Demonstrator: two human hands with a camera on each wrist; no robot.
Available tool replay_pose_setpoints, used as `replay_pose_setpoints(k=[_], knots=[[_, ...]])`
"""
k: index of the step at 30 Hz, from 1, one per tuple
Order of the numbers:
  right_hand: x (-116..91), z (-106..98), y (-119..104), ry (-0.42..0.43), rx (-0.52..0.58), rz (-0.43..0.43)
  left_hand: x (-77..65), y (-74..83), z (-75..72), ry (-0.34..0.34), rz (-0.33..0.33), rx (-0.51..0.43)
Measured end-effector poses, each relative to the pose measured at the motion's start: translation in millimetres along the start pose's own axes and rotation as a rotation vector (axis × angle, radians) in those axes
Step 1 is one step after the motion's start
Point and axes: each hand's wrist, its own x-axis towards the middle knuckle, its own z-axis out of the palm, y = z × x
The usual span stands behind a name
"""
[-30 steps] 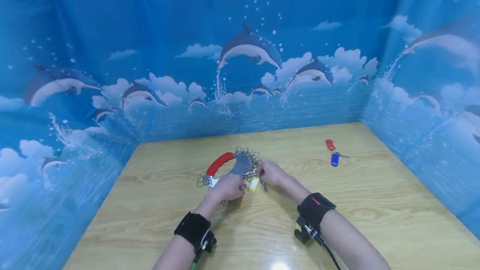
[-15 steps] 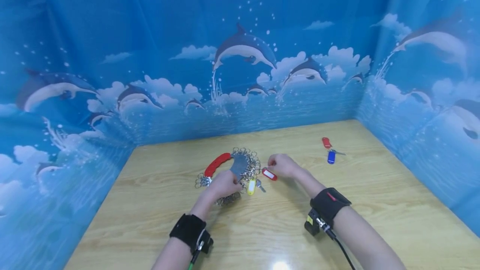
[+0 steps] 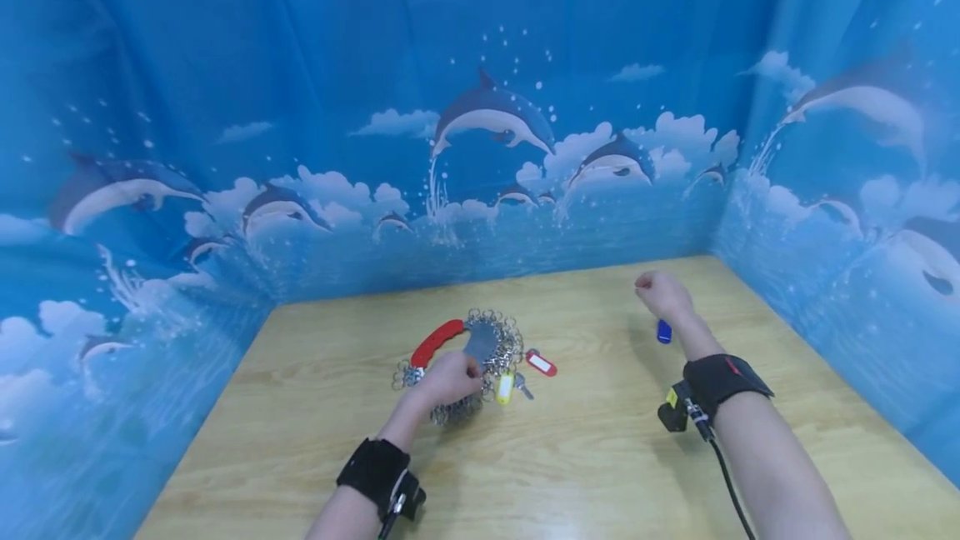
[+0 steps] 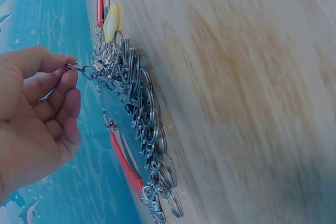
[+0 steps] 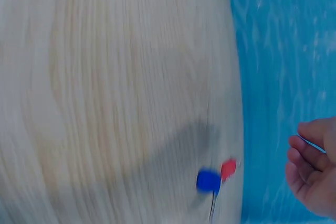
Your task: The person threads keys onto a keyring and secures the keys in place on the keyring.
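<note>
My left hand [image 3: 447, 379] pinches a small metal key ring [image 4: 75, 67] between thumb and fingertips. That ring links to a large key holder with a red grip [image 3: 437, 342], a grey plate [image 3: 482, 342] and many metal rings around its edge. A yellow key tag [image 3: 505, 388], a key [image 3: 524, 387] and a red key tag [image 3: 542, 362] lie at its right side. My right hand [image 3: 667, 298] hovers at the right, fingers loosely bent, nothing between them. Below it lie a blue key tag [image 5: 208, 181] with a key and another red key tag [image 5: 228, 169], blurred in the right wrist view.
The wooden table [image 3: 315, 440] runs back to a blue curtain [image 3: 337, 232] printed with dolphins, which also stands along both sides. Each wrist wears a black strap [image 3: 375, 471] with a small camera and a cable.
My right hand has let go of the red tag beside the key holder and moved right and away, over the blue tag. My left hand has stayed at the holder.
</note>
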Motion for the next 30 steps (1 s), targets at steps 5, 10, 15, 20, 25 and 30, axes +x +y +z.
replay_pose_setpoints(k=[5, 10, 15, 20, 25, 30], knots=[[-3.1, -4.4, 28.7, 0.024, -0.064, 0.069, -0.9, -4.4, 5.8, 0.008, 0.011, 0.006], [-6.0, 3.2, 42.4, 0.03, -0.126, 0.091, -1.5, -7.1, 7.1, 0.019, 0.029, -0.004], [-9.0, 13.1, 49.7, 0.004, -0.172, 0.121, -2.8, -7.6, 6.2, 0.024, 0.021, -0.03], [-13.9, 20.7, 56.8, 0.007, -0.216, 0.112, -2.4, -7.4, 5.3, 0.05, -0.014, -0.044], [-15.4, 26.7, 62.3, -0.006, -0.227, 0.128, -1.2, -6.3, 5.6, 0.082, -0.043, -0.039], [-13.6, 30.7, 67.3, 0.009, -0.229, 0.122, 0.5, -4.7, 6.2, 0.088, -0.037, -0.037]])
